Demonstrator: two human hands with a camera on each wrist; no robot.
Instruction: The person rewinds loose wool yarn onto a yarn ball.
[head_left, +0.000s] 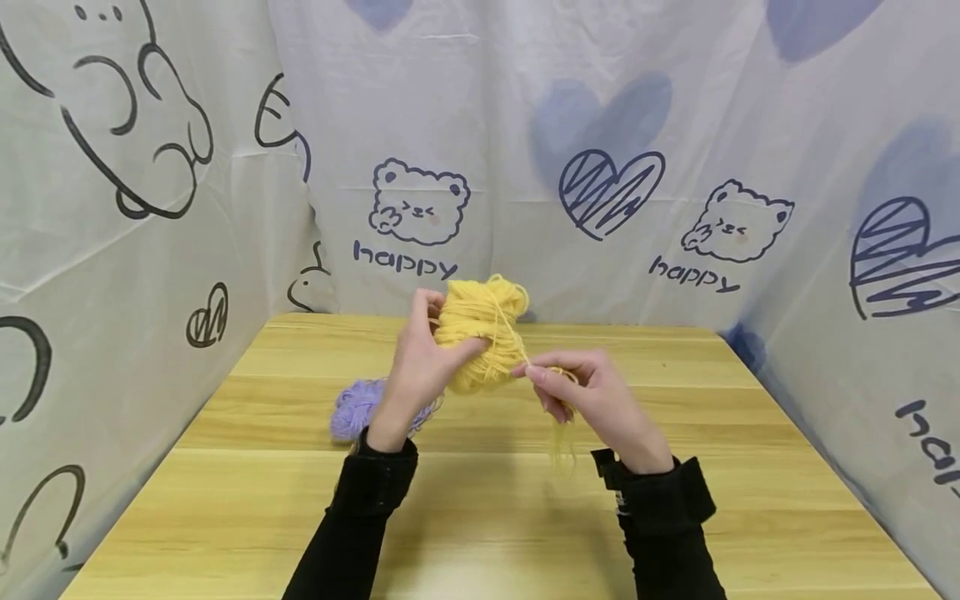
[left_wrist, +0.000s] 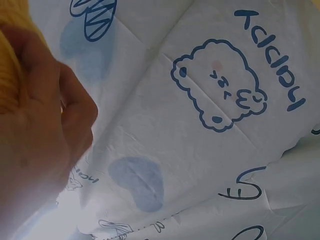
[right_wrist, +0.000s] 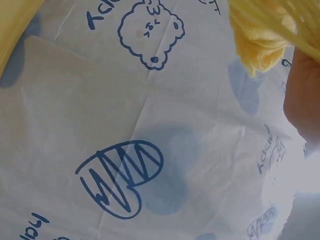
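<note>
On the left, a white printed cloth (head_left: 135,250) is hung as a wall along the left edge of the wooden counter (head_left: 487,517), and the same cloth is carried round the far edge and the right side, so the counter is closed in on three sides and left open only at the near edge. A purple yarn bundle (head_left: 354,407) is laid on the counter left of centre, partly hidden behind the left wrist. The left hand (head_left: 420,367) is raised above the counter on a black-sleeved forearm that is angled up and away from the near edge; its fingers (head_left: 465,348) are curled round the yellow yarn skein (head_left: 480,329), which is held in the air over the middle of the counter, nearer the far edge than the near one. In the left wrist view the hand (left_wrist: 35,130) is seen close up with yellow yarn against it at the upper left. From the skein a yellow strand (head_left: 512,337) is drawn down to the right hand (head_left: 592,392), by whose thumb and fingers it is pinched just right of the skein, with loose yarn hanging below the hand. In the right wrist view the skein (right_wrist: 262,35) is seen at the upper right. Bare counter is left on the right side and along the near edge.
</note>
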